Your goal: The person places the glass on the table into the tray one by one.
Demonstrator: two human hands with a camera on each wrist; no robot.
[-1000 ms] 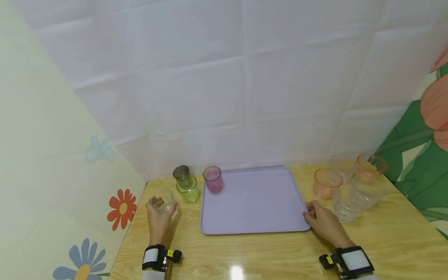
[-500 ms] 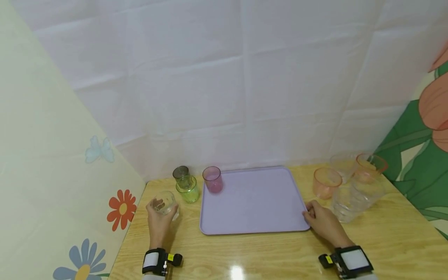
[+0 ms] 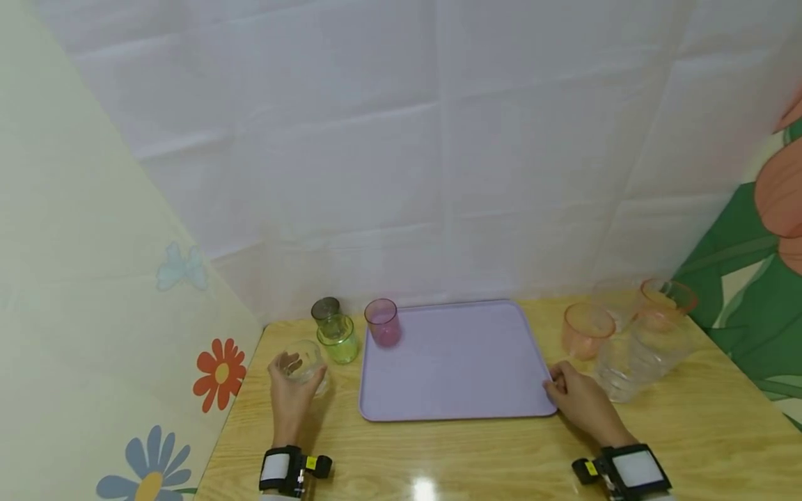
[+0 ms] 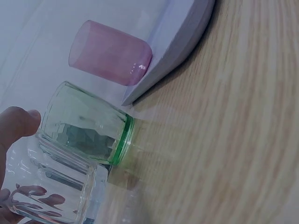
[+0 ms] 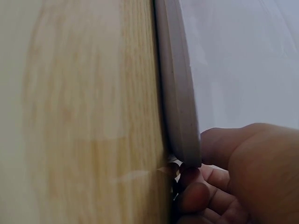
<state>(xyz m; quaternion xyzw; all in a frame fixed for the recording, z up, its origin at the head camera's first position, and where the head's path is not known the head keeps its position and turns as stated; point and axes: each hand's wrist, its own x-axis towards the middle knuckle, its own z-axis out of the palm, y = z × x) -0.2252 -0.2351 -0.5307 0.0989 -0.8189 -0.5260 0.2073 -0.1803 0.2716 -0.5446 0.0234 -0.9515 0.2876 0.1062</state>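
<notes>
At the table's left side my left hand (image 3: 293,386) holds a clear glass (image 3: 307,365), thumb on one side and fingers round the other. Close beyond it stands a green glass (image 3: 339,344); in the left wrist view the clear glass (image 4: 60,182) overlaps the green one (image 4: 88,123). Whether they touch, I cannot tell. A pink glass (image 3: 384,327) stands upright in the back left corner of a lilac tray (image 3: 460,369). My right hand (image 3: 583,396) pinches the tray's right rim (image 5: 180,88) near the front corner, thumb (image 5: 222,144) on top and fingers curled below.
A dark grey glass (image 3: 326,307) stands behind the green one. Right of the tray are an orange cup (image 3: 585,334), another orange-rimmed one (image 3: 667,299) and several clear glasses (image 3: 617,369), partly overlapping. White sheeting (image 3: 351,174) rises behind the wooden table (image 3: 388,459).
My left hand has shifted slightly to the right with the clear glass, towards the green glass and the tray. The right hand keeps its hold on the tray, which stays in place.
</notes>
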